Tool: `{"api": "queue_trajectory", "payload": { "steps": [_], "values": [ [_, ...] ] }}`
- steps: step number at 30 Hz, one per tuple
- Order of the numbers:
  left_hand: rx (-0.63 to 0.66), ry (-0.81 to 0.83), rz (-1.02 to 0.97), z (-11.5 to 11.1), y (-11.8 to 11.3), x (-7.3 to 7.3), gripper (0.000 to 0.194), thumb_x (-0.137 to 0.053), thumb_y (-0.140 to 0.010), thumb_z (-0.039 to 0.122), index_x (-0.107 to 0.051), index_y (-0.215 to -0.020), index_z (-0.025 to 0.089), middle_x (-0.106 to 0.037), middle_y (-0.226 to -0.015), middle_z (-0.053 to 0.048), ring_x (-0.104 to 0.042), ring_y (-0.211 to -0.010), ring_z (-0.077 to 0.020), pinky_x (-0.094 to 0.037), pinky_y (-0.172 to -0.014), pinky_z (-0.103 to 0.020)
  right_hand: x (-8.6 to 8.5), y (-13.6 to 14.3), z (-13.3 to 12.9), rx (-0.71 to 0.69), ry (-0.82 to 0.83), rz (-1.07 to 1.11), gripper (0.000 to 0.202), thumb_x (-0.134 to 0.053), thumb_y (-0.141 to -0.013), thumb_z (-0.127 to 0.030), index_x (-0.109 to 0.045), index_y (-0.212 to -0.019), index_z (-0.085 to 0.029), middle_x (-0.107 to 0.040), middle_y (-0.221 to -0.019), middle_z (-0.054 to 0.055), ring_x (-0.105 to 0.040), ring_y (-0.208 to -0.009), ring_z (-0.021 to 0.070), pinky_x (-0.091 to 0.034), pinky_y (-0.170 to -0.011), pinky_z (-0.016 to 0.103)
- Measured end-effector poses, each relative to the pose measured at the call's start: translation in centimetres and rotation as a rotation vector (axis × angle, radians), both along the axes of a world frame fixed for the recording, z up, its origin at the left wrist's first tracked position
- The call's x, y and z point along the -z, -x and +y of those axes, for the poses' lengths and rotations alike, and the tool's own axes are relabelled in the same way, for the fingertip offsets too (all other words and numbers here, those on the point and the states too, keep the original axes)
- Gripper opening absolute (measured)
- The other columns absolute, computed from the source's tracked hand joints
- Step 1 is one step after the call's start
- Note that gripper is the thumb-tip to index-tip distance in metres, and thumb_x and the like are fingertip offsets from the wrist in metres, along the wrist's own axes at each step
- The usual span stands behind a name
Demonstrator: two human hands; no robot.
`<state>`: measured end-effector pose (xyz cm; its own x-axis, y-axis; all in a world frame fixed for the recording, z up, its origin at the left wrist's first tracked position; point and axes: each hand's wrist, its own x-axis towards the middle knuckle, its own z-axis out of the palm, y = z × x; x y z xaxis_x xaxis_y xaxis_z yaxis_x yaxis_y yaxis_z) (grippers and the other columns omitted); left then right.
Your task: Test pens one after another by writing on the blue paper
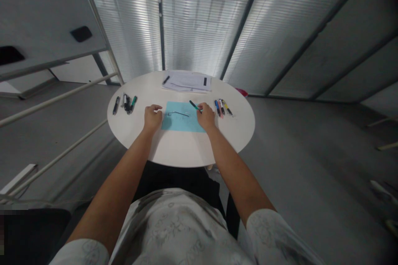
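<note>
A sheet of light blue paper (178,125) lies on the white round table (183,149) in front of me. A thin, dark bent line (180,113) runs across it, with faint marks below; I cannot tell whether the line is drawn or a thin object. My right hand (205,116) rests at the paper's right side, fingers closed around a green and black pen (194,104) that points up and left. At the paper's left edge is my left hand (153,118), its fingers loosely bent and apart from the thumb, holding nothing.
Several markers and pens (127,102) lie on the table's left, and several coloured pens (222,107) on its right. White papers (186,81) with a dark pen (166,79) sit at the far edge. A white-framed board (52,12) stands at left; blinds (192,16) hang behind.
</note>
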<state>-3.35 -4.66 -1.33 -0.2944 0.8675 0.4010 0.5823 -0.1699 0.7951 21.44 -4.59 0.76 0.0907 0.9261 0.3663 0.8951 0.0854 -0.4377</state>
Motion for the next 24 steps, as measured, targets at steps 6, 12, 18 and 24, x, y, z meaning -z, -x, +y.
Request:
{"api": "queue_trajectory", "payload": {
  "steps": [6,12,18,24],
  "values": [
    [0.001,0.010,0.022,0.0,0.0,-0.1,0.028,-0.048,-0.070,0.016,-0.066,-0.092,0.020,-0.058,-0.095,-0.007,-0.056,-0.089,-0.0219,-0.046,-0.086,-0.038,0.0,0.3,0.1,-0.078,-0.110,-0.003,0.042,-0.039,-0.090,-0.016,-0.051,-0.130,-0.016,-0.056,-0.118,0.013,-0.051,-0.111,0.0229,-0.039,-0.094,0.035],
    [0.003,0.019,0.008,-0.3,-0.2,-0.5,0.027,-0.048,-0.070,0.015,-0.066,-0.090,0.020,-0.058,-0.095,-0.008,-0.056,-0.091,-0.0227,-0.046,-0.085,-0.039,-0.1,0.9,-0.5,-0.143,-0.144,-0.064,0.040,-0.041,-0.084,-0.010,-0.058,-0.119,-0.020,-0.051,-0.116,0.011,-0.052,-0.109,0.0218,-0.040,-0.095,0.033],
    [0.012,0.048,-0.032,-0.5,-0.3,-0.7,0.028,-0.049,-0.067,0.014,-0.065,-0.089,0.020,-0.057,-0.095,-0.008,-0.055,-0.092,-0.0234,-0.047,-0.083,-0.039,-0.4,1.5,-1.1,-0.192,-0.099,-0.085,0.040,-0.045,-0.080,-0.009,-0.057,-0.117,-0.020,-0.054,-0.119,0.009,-0.057,-0.102,0.0217,-0.045,-0.089,0.034],
    [0.005,0.033,-0.022,-0.5,-0.3,-0.6,0.026,-0.049,-0.068,0.014,-0.065,-0.089,0.019,-0.056,-0.096,-0.008,-0.056,-0.093,-0.0235,-0.046,-0.086,-0.040,0.0,1.7,-0.8,-0.343,-0.044,-0.165,0.036,-0.052,-0.083,-0.019,-0.066,-0.117,-0.022,-0.057,-0.130,0.006,-0.052,-0.113,0.0207,-0.040,-0.101,0.034]
  ]
}}
